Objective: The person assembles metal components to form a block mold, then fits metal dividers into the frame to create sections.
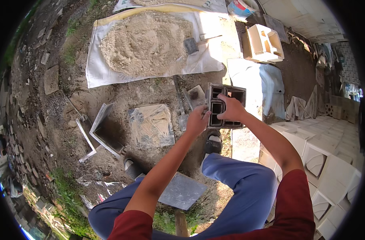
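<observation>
A dark block mould (215, 121) with several open compartments stands in front of me, right of the middle. My left hand (198, 120) presses against its left side, fingers closed along the edge. My right hand (230, 108) reaches over the top, with thumb and fingers gripping an inner wall. A powder-covered square board (151, 125) lies on the ground to the left of my left hand. Between that board and the mould lies a long-handled flat tool (180, 96). Just beyond it is a small grey plate (195, 97).
Pale powder (148, 42) is heaped on a white sheet (95, 66), with a small shovel-like tool (191, 45) on it. Angled metal plates (104, 126) stand at left. A cream hollow block (265, 43) sits far right; stacked pale blocks (326, 176) fill the near right.
</observation>
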The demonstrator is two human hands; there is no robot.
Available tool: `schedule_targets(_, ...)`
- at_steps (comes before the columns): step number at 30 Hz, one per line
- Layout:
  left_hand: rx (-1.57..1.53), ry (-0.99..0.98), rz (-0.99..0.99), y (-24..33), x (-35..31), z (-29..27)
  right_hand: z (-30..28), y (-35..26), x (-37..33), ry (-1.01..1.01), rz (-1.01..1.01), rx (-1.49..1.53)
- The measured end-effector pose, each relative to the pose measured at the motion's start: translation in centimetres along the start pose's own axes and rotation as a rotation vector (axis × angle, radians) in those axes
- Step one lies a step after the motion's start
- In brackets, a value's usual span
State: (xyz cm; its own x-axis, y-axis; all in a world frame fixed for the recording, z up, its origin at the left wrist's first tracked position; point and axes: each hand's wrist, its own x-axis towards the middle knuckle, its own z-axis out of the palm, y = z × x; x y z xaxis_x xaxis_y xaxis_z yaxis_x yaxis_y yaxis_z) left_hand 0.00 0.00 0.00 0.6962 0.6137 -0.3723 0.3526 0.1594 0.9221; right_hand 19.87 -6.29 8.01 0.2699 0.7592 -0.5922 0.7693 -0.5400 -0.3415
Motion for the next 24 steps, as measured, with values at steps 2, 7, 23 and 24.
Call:
schedule_targets(2, 0.027, -0.014, 0.094, -0.4, 1.1, 2.0, 0.5, 2.6, -0.3, 0.09, 0.013, -0.05)
schedule_targets(7, -0.062, -0.002, 0.315, -6.1, 6.1, 6.4, 2.6, 7.9, 3.7, 0.122, -0.017, -0.036)
schedule_targets(23, -0.467, -0.519, 0.057, -5.2, 8.0, 8.3, 2.4, 12.4, 4.1, 0.065, -0.123, -0.172)
schedule_targets(24, -0.459, -0.529, 0.057, -5.5, 8.0, 8.5, 2.5, 12.3, 4.5, 0.022, -0.072, -0.209)
